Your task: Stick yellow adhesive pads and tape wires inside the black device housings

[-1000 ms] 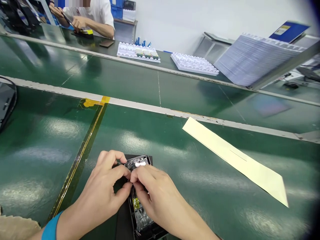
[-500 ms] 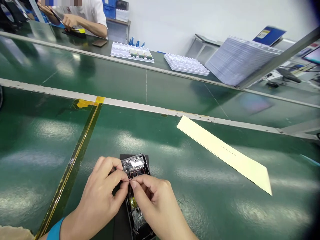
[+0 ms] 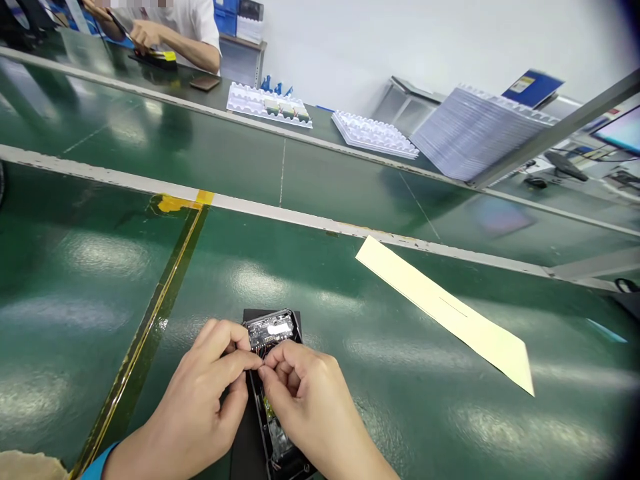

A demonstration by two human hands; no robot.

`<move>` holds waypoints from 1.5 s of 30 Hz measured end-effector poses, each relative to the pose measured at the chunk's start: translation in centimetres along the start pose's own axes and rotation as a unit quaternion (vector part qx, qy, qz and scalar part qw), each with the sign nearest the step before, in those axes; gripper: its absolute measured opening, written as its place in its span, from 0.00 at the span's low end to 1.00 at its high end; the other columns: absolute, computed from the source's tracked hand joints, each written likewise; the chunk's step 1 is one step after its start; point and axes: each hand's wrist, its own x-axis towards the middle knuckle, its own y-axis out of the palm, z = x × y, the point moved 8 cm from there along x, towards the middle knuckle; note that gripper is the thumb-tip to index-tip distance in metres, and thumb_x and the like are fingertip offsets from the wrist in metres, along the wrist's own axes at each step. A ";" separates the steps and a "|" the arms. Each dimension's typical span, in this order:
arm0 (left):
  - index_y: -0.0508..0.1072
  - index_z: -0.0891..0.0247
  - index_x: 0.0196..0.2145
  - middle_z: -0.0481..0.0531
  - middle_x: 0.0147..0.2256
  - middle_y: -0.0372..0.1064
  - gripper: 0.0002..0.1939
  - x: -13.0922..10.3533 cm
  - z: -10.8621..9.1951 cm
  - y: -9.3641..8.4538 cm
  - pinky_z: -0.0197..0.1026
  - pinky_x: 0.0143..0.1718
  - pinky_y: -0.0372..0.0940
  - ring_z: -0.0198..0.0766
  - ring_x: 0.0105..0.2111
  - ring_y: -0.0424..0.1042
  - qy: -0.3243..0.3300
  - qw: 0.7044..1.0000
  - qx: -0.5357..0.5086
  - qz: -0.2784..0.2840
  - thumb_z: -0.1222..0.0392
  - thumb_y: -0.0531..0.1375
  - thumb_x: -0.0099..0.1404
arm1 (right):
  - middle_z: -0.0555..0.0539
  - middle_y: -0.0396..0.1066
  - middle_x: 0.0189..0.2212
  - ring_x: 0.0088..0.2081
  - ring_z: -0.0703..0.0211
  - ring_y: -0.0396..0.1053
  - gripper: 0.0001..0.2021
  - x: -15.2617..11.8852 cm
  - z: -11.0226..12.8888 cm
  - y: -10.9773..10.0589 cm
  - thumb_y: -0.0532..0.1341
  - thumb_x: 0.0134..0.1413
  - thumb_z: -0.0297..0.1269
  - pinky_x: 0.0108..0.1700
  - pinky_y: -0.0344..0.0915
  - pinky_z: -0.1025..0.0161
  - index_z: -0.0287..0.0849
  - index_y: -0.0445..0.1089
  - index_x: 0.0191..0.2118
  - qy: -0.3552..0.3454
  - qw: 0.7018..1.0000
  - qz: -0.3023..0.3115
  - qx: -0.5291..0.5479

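A black device casing [image 3: 280, 437] lies open on a flat black piece [image 3: 241, 433] at the bottom middle. At its far end is a circuit board [image 3: 263, 333] with a white patch, and thin wires [image 3: 260, 351] run just below it. My right hand [image 3: 305, 387] pinches at these wires with thumb and index finger over the casing's middle. From the left, my left hand [image 3: 213, 387] reaches in with curled fingers, one fingertip meeting the right fingertips. What sits between its fingers is hidden. Yellow tape [image 3: 269, 408] shows inside the casing, partly covered by my right hand.
A long cream paper strip [image 3: 450, 313] lies to the right on the green table [image 3: 410, 413]. Brown-gold tape [image 3: 150, 327] runs along the left. Beyond the white rail [image 3: 280, 213], a co-worker's hand [image 3: 145, 35] works near white trays [image 3: 375, 133] and a tray stack [image 3: 480, 130].
My left thumb has drawn down and back from the fingertips. My right hand stays pinched at the wires. The view has shifted slightly.
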 end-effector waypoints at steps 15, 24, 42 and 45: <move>0.68 0.59 0.44 0.50 0.41 0.57 0.17 0.1 0.1 0.2 0.42 0.39 0.61 0.36 0.42 0.58 0.009 0.999 -0.020 0.033 0.77 0.49 0.66 | 0.53 0.63 0.24 0.22 0.64 0.58 0.04 -0.1 0.4 0.2 0.56 0.55 0.29 0.23 0.52 0.66 0.43 0.64 0.30 -0.027 0.998 -0.016 -0.053; 0.68 0.58 0.41 0.50 0.41 0.58 0.15 0.1 0.1 0.0 0.41 0.41 0.62 0.35 0.43 0.60 0.001 0.999 -0.036 0.039 0.76 0.48 0.67 | 0.54 0.59 0.25 0.23 0.65 0.55 0.09 0.1 0.9 0.3 0.56 0.49 0.20 0.24 0.49 0.66 0.43 0.61 0.28 -0.049 0.995 -0.023 -0.079; 0.64 0.55 0.41 0.47 0.44 0.60 0.12 0.2 1.8 -0.8 0.36 0.42 0.63 0.31 0.44 0.64 -0.069 0.998 -0.002 -0.002 0.71 0.54 0.63 | 0.44 0.71 0.36 0.33 0.59 0.67 0.11 0.0 2.5 0.1 0.51 0.68 0.26 0.35 0.65 0.63 0.40 0.71 0.41 -0.284 0.942 0.062 -0.170; 0.65 0.55 0.41 0.47 0.44 0.60 0.13 0.3 1.8 -0.7 0.35 0.44 0.63 0.31 0.45 0.64 -0.062 0.998 0.000 -0.004 0.72 0.54 0.62 | 0.45 0.72 0.36 0.34 0.58 0.67 0.12 0.0 2.6 0.2 0.50 0.69 0.27 0.35 0.63 0.61 0.39 0.71 0.41 -0.305 0.935 0.059 -0.173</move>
